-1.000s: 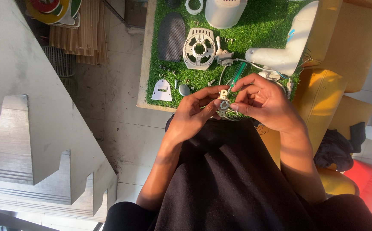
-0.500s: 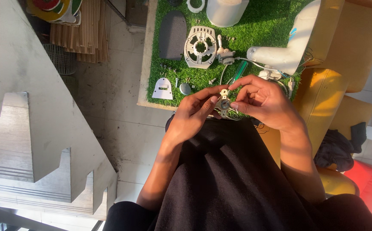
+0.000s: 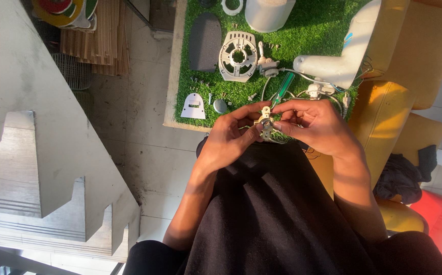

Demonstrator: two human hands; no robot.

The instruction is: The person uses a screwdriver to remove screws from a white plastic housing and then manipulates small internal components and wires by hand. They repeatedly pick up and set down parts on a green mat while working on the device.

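Both my hands meet over my lap, in front of a board covered in green artificial grass (image 3: 312, 30). My left hand (image 3: 231, 137) and my right hand (image 3: 317, 125) pinch a small beige and metal mechanical part (image 3: 265, 124) between their fingertips. Just beyond the part lies a green-handled screwdriver (image 3: 285, 86). Thin wires run from the part's area toward a white plastic appliance body (image 3: 340, 56).
On the grass board lie a round white slotted housing (image 3: 238, 50), a dark oval cover (image 3: 204, 33), a white cylinder (image 3: 267, 12), a small white plate (image 3: 194, 106), a grey disc (image 3: 220, 106) and several screws. A yellow seat (image 3: 383, 117) is to the right, grey concrete steps (image 3: 32, 127) to the left.
My hands have stayed together on the small part, with only slight finger shifts. The view moved a little.
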